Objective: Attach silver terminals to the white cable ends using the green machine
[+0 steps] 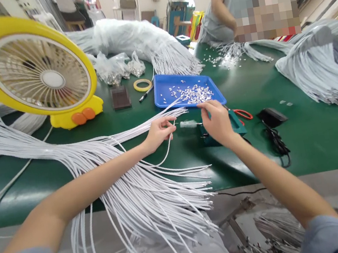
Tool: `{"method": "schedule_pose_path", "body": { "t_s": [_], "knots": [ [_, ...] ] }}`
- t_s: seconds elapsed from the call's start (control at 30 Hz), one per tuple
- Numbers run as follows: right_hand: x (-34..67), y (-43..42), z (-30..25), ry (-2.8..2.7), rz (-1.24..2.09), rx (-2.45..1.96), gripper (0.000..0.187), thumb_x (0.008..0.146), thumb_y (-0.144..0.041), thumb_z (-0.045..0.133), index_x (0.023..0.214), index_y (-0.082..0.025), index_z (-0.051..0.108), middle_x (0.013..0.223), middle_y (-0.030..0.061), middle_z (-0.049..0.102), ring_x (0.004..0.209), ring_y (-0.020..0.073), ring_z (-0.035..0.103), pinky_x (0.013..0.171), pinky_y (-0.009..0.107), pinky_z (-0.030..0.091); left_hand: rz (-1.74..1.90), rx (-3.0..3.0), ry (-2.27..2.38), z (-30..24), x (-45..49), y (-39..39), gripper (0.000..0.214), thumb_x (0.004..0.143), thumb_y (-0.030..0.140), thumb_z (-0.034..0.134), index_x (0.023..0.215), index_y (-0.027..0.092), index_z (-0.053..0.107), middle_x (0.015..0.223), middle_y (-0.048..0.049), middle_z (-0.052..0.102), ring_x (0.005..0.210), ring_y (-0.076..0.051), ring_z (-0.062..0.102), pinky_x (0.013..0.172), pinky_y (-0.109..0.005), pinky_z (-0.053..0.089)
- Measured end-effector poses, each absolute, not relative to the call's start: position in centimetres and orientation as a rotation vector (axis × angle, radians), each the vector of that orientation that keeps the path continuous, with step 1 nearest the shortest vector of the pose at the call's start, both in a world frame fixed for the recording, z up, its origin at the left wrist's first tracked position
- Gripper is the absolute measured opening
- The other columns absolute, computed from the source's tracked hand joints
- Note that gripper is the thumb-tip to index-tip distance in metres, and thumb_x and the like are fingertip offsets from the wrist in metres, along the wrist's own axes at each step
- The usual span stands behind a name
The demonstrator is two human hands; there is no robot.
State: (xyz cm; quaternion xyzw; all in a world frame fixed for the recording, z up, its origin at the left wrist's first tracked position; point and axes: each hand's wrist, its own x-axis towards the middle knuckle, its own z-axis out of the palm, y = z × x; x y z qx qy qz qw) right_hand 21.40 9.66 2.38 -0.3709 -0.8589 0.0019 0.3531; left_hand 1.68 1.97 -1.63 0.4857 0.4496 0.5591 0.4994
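My left hand [159, 131] pinches one thin white cord [167, 152] near its end, above a big fan of white cords [116, 182] that spills off the green table's front edge. My right hand [218, 122] is closed at the near rim of a blue tray [159, 89] of small silver metal clips [194, 94]; what its fingers hold is too small to make out. Between the hands lies a small pale cylinder [187, 124], and under the right hand sits a teal tool [235, 122].
A yellow desk fan [32, 71] stands at the left. Tape roll [142, 85], a pen [146, 93], red-handled scissors [244, 113] and a black adapter [270, 117] lie about the tray. Another person [232, 1] works at the far side among bagged cord bundles [322, 63].
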Motion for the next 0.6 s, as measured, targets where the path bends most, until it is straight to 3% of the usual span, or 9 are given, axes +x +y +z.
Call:
{"method": "schedule_pose_path", "body": {
  "t_s": [0.13, 0.23, 0.3, 0.6],
  "knots": [
    [19.4, 7.0, 0.2, -2.058, 0.382, -0.605, 0.024, 0.087, -0.01, 0.044, 0.095, -0.018, 0.065, 0.083, 0.0057, 0.067, 0.076, 0.0178, 0.064, 0.068, 0.03, 0.051, 1.514, 1.71, 1.045, 2.2, 4.1, -2.2, 0.022, 0.084, 0.019, 0.063, 0.103, 0.009, 0.069, 0.065, 0.0005, 0.06, 0.047, -0.006, 0.053, 0.047, -0.019, 0.044],
    [18.1, 5.7, -2.0, -2.161, 0.494, -0.451, 0.021, 0.086, -0.011, 0.046, 0.09, -0.017, 0.065, 0.08, 0.0051, 0.067, 0.071, 0.0156, 0.062, 0.063, 0.027, 0.049, 1.663, 2.267, 0.839, 4.1, 6.1, -5.8, 0.017, 0.086, 0.01, 0.059, 0.099, 0.005, 0.069, 0.074, -0.0078, 0.067, 0.064, -0.012, 0.06, 0.061, -0.023, 0.05],
    [17.7, 5.2, -3.2, -2.207, 0.522, -0.4, 0.024, 0.087, -0.009, 0.044, 0.088, -0.017, 0.066, 0.081, 0.0055, 0.068, 0.07, 0.0144, 0.062, 0.063, 0.026, 0.049, 1.621, 2.465, 0.718, 4.5, 7.1, -7.5, 0.016, 0.086, 0.007, 0.056, 0.096, 0.004, 0.068, 0.074, -0.0098, 0.067, 0.064, -0.013, 0.059, 0.059, -0.022, 0.049],
    [17.8, 5.6, -4.2, -2.287, 0.731, -0.392, 0.028, 0.085, -0.006, 0.043, 0.086, -0.016, 0.068, 0.08, 0.0065, 0.069, 0.072, 0.0157, 0.064, 0.065, 0.028, 0.049, 1.246, 2.368, 0.774, 3.2, 7.9, -8.4, 0.018, 0.09, 0.014, 0.053, 0.079, 0.007, 0.067, 0.065, -0.0068, 0.062, 0.055, -0.009, 0.053, 0.053, -0.019, 0.044]
  ]
}}
